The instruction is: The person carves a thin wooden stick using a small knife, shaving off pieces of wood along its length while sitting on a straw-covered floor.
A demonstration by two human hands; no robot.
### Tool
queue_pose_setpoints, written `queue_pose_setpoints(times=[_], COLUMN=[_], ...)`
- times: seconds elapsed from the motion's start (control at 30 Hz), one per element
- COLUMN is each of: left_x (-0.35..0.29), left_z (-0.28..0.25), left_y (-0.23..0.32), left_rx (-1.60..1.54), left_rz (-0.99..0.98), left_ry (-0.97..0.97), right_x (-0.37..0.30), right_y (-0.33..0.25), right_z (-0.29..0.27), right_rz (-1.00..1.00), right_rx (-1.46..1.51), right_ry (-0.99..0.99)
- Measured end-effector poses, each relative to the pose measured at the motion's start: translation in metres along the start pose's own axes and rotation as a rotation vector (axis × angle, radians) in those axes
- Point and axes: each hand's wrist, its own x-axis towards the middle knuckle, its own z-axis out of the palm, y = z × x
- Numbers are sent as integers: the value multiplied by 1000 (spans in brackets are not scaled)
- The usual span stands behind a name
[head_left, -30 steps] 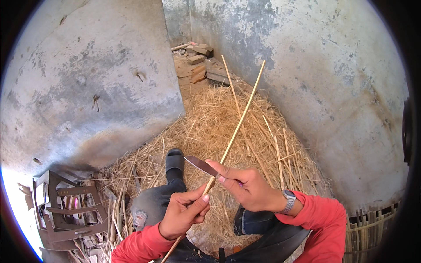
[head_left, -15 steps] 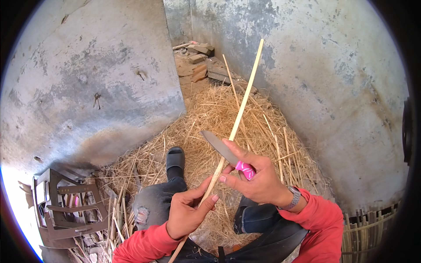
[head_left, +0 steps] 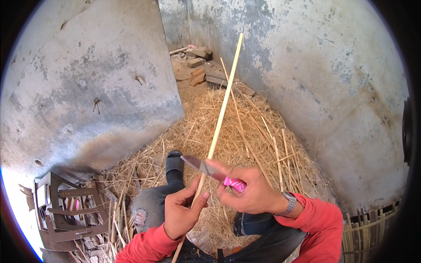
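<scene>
A long pale strip of split wood or bamboo (head_left: 225, 103) slants up and away from my lap, its far end in the air before the wall. My left hand (head_left: 184, 209) is closed round its lower part, thumb along the strip. My right hand (head_left: 245, 188) grips the pink patterned handle of a knife (head_left: 195, 163). The blade points left and crosses the strip just above my left hand. My right thumb and fingers lie close against the blade and strip; whether they also pinch the strip is hidden.
Straw-like shavings (head_left: 210, 118) cover the floor, with loose thin sticks (head_left: 277, 153) at the right. A dark broken frame (head_left: 72, 206) stands at lower left, a slatted basket (head_left: 366, 234) at lower right. Bricks (head_left: 197, 55) lie at the far corner. Worn grey walls (head_left: 329, 87) rise on both sides.
My right hand and the knife have moved left and down along the strip, closer to my left hand. The strip's far end has swung left; my left hand has shifted slightly.
</scene>
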Motion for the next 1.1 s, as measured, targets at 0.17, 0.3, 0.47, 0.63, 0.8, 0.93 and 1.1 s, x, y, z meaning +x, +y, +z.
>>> queue_pose_setpoints(times=[0.17,0.3,0.47,0.63,0.8,0.93,1.1], left_x=[-2,-5,-8,-7,-10,-12,-8], left_z=[-2,-6,-6,-4,-7,2,-10], left_y=[2,0,3,10,3,-6,12], left_rx=[-34,-5,18,-4,28,-203,-284], left_rz=[-10,-24,-50,-72,-69,-93,-230], left_ry=[4,-16,-33,-60,-128,-196,-388], right_x=[7,10,8,7,8,8,3], right_y=[7,-4,7,15,12,10,13], right_z=[-18,-33,-53,-47,-46,-43,-34], right_rz=[110,252,218,137,209,163,91], right_rx=[-27,42,-86,-3,-51,-182,-537], right_ry=[157,290,212,218,236,257,217])
